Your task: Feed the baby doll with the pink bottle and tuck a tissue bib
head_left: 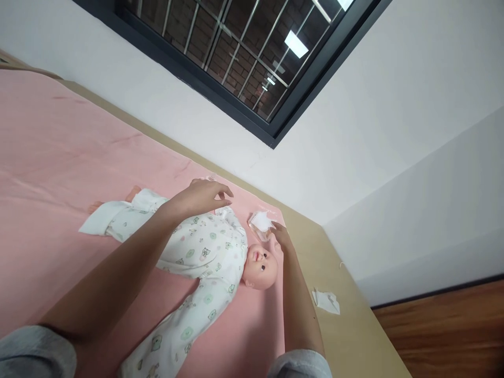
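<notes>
A baby doll [260, 268] lies on its back, dressed in a white printed outfit [205, 252], its head toward the right. My left hand [208, 197] hovers over the doll's far side, fingers loosely bent and apart, holding nothing. Beyond the doll's head is a small clear container [260, 231] with soft white material, which looks like cotton [261, 220]. My right hand [281, 236] is at the container's right side, its fingertips closed at the edge of the cotton; the exact grip is partly hidden.
A pink sheet [79, 157] covers most of the wooden surface [307, 241]. A crumpled white tissue [326, 302] lies on the bare wood at right. Behind my left hand shows a small clear item [210, 178]. A wall and a dark-framed window [271, 134] border the far side.
</notes>
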Demonstrator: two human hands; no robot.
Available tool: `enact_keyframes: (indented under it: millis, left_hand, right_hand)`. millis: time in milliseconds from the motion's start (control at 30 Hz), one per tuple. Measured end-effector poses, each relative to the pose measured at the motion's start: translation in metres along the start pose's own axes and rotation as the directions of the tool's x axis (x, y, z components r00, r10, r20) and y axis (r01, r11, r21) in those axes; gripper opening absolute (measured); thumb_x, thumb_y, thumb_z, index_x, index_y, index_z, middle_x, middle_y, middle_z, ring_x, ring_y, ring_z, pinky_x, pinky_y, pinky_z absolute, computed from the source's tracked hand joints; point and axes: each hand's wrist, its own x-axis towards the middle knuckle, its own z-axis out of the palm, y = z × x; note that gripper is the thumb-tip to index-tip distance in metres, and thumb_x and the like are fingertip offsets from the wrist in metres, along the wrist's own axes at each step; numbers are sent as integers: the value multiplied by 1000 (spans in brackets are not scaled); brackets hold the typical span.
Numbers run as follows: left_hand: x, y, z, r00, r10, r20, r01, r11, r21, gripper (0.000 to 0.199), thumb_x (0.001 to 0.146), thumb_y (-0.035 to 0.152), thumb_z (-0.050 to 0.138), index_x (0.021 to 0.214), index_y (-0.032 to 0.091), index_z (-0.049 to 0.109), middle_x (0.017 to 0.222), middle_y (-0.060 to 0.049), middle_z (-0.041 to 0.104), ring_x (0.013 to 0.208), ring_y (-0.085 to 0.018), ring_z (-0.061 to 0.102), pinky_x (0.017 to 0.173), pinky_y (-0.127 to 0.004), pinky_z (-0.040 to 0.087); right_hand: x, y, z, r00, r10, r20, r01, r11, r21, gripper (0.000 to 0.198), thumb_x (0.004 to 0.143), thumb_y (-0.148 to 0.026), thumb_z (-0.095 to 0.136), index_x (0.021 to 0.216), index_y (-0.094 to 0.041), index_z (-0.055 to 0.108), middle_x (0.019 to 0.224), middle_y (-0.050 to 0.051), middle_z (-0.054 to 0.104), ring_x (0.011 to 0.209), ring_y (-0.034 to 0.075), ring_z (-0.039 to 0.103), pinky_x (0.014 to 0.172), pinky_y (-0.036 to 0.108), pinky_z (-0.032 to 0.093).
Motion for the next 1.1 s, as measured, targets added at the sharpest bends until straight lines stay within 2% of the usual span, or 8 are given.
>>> enact_keyframes:
  millis: [200,400,467,567,700,800,967,1100]
  left_hand:
    - [-1,-4,1,1000,-6,-5,5,1000,-25,45,88,54,44,117,27,66,122,-2,66,117,-28,55,94,-36,42]
    - [4,-13,7,999,14,-47,-17,997,-72,44,87,50,47,118,25,64,123,-3,64,112,-24,58,90,-32,46]
    - [5,-14,9,998,12,-61,-16,998,-63,41,85,46,50,117,25,64,121,-3,65,109,-23,59,89,-31,46]
    - [6,-12,11,998,10,-61,-13,999,-42,39,82,40,52,115,25,65,116,-3,66,104,-22,61,84,-30,47]
    - [6,-14,8,1000,-4,-30,3,1000,-31,40,81,41,52,114,26,66,107,-2,69,95,-22,63,74,-28,47]
    - [4,-22,1,997,-34,-64,32,999,-26,41,80,46,54,113,26,67,105,-1,70,92,-22,64,75,-28,46]
    - [-1,-35,-13,980,-125,-156,123,992,-18,41,77,47,58,113,28,68,99,-1,70,89,-22,63,74,-29,46]
    - [-2,-38,-15,973,-130,-191,129,991,-17,40,80,48,56,112,27,69,99,-2,70,92,-21,63,76,-29,47]
  right_hand:
    - [-8,7,-6,989,-6,-151,23,994,110,37,62,-24,63,97,-16,72,121,12,66,108,27,61,86,37,50]
    - [-21,16,-1,906,-66,-417,210,927,310,32,71,-32,52,96,-18,65,118,9,66,102,19,62,86,32,49]
    - [-29,18,6,937,-53,-345,213,871,444,27,70,-34,57,91,-19,64,110,8,68,92,17,65,80,30,50]
    - [-40,20,20,995,-42,-88,89,764,639,25,64,-31,72,84,-19,66,101,6,71,84,17,67,77,29,51]
    - [-53,16,42,979,-73,191,-94,672,735,30,63,-27,78,90,-20,68,102,4,72,96,20,67,91,33,50]
    - [-68,6,55,971,-85,225,-116,651,750,35,67,-28,77,100,-20,67,108,6,72,106,22,65,101,37,45]
    - [-97,-11,64,951,-229,208,-5,661,751,41,77,-33,68,116,-22,65,129,7,62,125,24,54,109,38,40]
    - [-101,-9,64,954,-227,194,6,664,748,46,78,-38,65,121,-24,63,129,7,62,127,25,52,110,42,39]
